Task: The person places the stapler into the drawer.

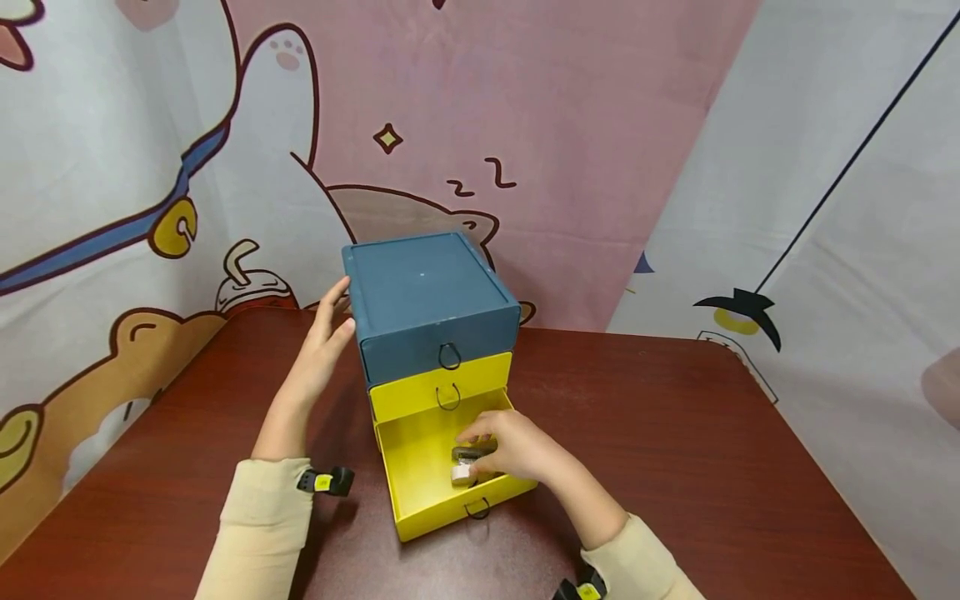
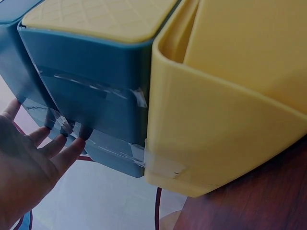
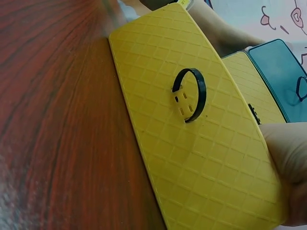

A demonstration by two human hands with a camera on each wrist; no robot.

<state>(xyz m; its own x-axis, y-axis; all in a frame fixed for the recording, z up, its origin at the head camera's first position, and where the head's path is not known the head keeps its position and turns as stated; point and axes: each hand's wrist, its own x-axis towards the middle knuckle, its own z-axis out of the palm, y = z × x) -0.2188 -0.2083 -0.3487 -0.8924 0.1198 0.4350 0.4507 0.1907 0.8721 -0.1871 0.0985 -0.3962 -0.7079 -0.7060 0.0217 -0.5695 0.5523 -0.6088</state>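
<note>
A small drawer cabinet stands on the table with a blue top unit [image 1: 431, 279] and yellow drawers below. Its lowest yellow drawer [image 1: 416, 471] is pulled out. Inside lie a small dark object [image 1: 467, 453] and a small white block [image 1: 461, 475], partly covered by my right hand [image 1: 513, 446]. That hand reaches in over the drawer's right side, index finger and thumb around these objects; whether it grips one is unclear. My left hand [image 1: 318, 354], fingers spread, rests against the cabinet's left side. In the left wrist view its fingertips touch the blue side wall [image 2: 91, 96].
Black loop handles [image 1: 449, 356] hang on the drawer fronts. The middle yellow drawer [image 1: 442, 387] sits slightly forward of the blue one. Clear tape [image 2: 100, 86] runs along the cabinet's side. A brown wooden table [image 1: 675, 442] lies beneath, with a cartoon-printed curtain [image 1: 562, 125] behind it.
</note>
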